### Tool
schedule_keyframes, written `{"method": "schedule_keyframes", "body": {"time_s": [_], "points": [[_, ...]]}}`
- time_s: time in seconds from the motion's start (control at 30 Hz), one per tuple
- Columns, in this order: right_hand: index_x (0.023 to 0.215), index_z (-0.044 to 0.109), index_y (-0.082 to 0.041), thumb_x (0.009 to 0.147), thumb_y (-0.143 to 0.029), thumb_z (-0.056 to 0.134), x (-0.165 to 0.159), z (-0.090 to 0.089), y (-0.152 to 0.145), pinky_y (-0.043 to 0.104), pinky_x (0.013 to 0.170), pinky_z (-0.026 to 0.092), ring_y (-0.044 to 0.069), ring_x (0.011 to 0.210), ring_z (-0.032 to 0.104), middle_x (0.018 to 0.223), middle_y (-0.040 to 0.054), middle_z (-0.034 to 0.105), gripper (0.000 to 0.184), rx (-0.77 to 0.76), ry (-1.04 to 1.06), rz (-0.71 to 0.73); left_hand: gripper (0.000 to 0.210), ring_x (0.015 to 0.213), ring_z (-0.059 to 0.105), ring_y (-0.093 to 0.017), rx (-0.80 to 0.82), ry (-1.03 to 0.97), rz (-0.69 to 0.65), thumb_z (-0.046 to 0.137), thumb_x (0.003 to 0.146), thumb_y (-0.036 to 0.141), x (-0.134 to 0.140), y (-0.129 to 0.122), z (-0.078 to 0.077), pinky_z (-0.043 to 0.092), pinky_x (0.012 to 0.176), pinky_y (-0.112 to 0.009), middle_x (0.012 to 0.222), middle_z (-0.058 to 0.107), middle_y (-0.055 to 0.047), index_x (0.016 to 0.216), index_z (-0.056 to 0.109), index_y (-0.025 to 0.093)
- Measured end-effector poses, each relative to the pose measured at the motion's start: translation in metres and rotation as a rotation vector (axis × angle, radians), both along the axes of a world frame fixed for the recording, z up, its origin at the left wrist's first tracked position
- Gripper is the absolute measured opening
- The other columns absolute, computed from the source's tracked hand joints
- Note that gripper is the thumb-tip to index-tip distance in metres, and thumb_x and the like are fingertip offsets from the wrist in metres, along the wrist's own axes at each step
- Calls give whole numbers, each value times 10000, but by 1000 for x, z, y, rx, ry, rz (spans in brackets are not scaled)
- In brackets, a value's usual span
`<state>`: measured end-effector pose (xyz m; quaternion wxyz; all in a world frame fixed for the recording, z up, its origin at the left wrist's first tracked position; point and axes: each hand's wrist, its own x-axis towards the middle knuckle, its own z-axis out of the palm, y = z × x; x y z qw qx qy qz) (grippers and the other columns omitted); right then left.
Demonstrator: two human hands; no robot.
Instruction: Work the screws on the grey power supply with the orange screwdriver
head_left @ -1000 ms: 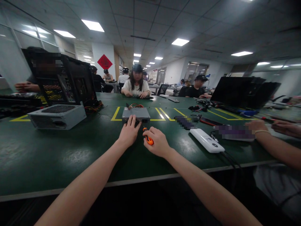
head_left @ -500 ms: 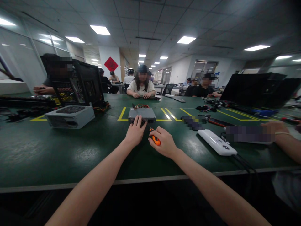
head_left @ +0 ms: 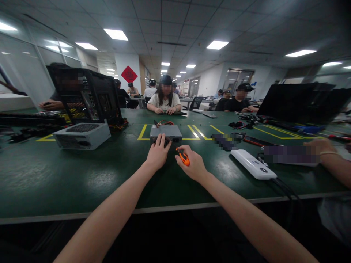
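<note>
A grey metal power supply unit lies in front of me with several coloured wires at its back. My left hand reaches its near side, fingers stretched out and touching it; part of that side is hidden behind the fingers. My right hand is closed round an orange and black screwdriver, just right of the left hand and apart from the unit. The screwdriver's shaft cannot be made out.
A larger power supply stands at left before an open black computer case. To the right lie a white power bank with cables and a phone-like item. A co-worker sits opposite; another person's hand is at far right.
My right hand has drawn the screwdriver back from the power supply unit, slightly to the right, and tilted its handle. My left hand has stayed on the unit.
</note>
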<state>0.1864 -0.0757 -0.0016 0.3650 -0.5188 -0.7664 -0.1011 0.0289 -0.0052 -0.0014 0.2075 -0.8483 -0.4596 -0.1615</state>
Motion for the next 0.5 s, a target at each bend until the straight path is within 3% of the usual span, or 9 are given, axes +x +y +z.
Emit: {"method": "schedule_keyframes", "body": {"time_s": [0.2,0.37,0.5], "points": [[926,549,-199,752,-244,530,0,0,0,306,733,378,189,803,532,875,52,573,180,56,-146,89,503,1359,151,-321,10,-10,-13,398,836,151,0,1,-1,418,914,-438,1473,169,-174,1335,374,216],[1029,505,-188,835,-315,462,-1,0,0,285,684,393,157,695,539,860,37,588,237,32,15,24,499,1358,157,-324,17,-21,-17,395,836,150,1,1,-1,416,916,-442,1468,181,-179,1332,383,210],[925,549,-199,752,-212,519,0,1,-1,293,702,381,168,740,520,856,38,564,176,67,-110,54,504,1357,151,-330,10,-27,-17,402,828,138,1,1,-1,419,911,-447,1470,176,-177,1326,390,215]]}}
